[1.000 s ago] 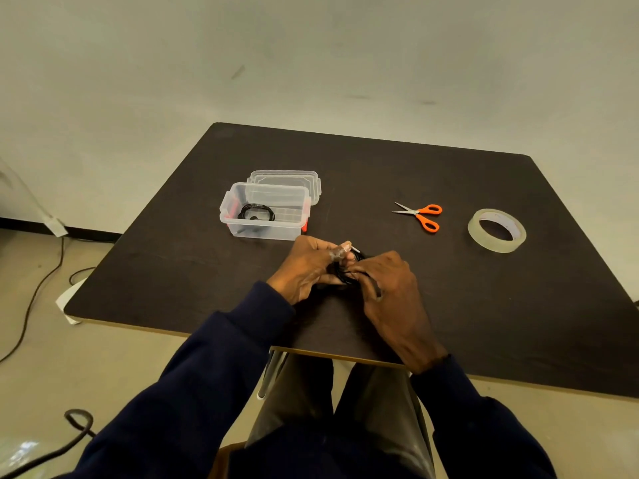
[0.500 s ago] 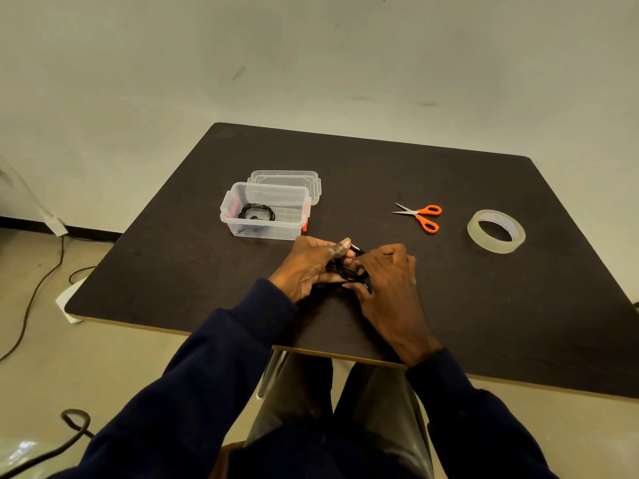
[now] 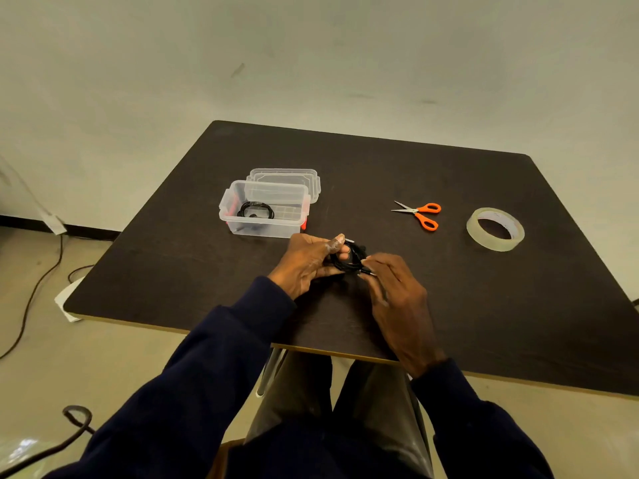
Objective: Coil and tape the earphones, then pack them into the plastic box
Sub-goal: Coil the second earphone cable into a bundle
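The earphones (image 3: pixel 349 261) form a small black coil; the left hand (image 3: pixel 306 262) grips it, the right hand (image 3: pixel 397 292) pinches its cable end.

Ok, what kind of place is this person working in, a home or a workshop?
Probably a plain workroom or office corner, hard to say: a dark table before a blank pale wall, cables trailing over the floor at left, and a plastic box, scissors and tape roll laid out.
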The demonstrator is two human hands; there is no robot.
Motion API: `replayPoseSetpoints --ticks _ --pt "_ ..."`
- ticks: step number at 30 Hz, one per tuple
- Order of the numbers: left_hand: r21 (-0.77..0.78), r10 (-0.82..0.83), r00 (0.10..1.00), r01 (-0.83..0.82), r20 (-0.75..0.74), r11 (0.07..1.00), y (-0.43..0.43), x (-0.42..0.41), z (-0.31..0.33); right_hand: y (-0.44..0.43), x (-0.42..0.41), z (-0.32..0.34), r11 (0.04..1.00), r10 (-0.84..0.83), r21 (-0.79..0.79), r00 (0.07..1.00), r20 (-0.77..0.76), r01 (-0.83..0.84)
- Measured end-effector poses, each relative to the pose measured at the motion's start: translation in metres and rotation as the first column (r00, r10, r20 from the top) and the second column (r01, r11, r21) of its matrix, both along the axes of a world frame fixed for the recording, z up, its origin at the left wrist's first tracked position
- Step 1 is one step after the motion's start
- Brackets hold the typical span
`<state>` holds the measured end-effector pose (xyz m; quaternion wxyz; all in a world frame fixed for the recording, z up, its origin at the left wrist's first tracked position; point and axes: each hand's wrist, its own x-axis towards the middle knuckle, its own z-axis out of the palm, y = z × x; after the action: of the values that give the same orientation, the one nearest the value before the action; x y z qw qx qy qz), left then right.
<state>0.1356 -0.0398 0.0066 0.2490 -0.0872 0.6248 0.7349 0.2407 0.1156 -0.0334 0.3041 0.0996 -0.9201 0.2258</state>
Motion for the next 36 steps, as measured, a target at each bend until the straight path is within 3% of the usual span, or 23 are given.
replayPoseSetpoints --ticks 5,14,22,28,32,36 --pt "0.043 0.02 1.0 -0.021 0.014 0.999 0.0 0.0 0.001 0.003 0.006 -0.003 0.999 0.02 0.036 0.999 -0.03 -0.019" --pt "0.029 0.041 0.999 -0.04 -0.026 0.999 0.003 0.006 -0.002 0.001 0.016 0.01 0.993 0.104 -0.058 0.991 0.087 -0.099" --pt "-0.007 0.08 0.991 -0.081 -0.105 0.997 0.009 0.013 -0.009 -0.006 -0.009 0.037 0.993 0.071 -0.096 0.997 0.02 -0.069" --pt "-0.025 0.052 0.988 -0.056 -0.144 0.998 0.006 0.017 -0.009 -0.012 -0.025 0.039 0.947 -0.002 -0.314 0.978 0.208 0.069" --pt "-0.065 0.039 0.987 -0.049 -0.153 0.997 0.006 0.017 -0.007 -0.007 -0.029 0.032 0.988 -0.054 -0.132 0.978 0.202 0.082" --pt "-0.061 0.066 0.989 -0.074 -0.134 0.995 0.006 0.016 -0.007 0.0 -0.022 0.027 0.996 0.04 -0.089 0.962 0.271 -0.016"
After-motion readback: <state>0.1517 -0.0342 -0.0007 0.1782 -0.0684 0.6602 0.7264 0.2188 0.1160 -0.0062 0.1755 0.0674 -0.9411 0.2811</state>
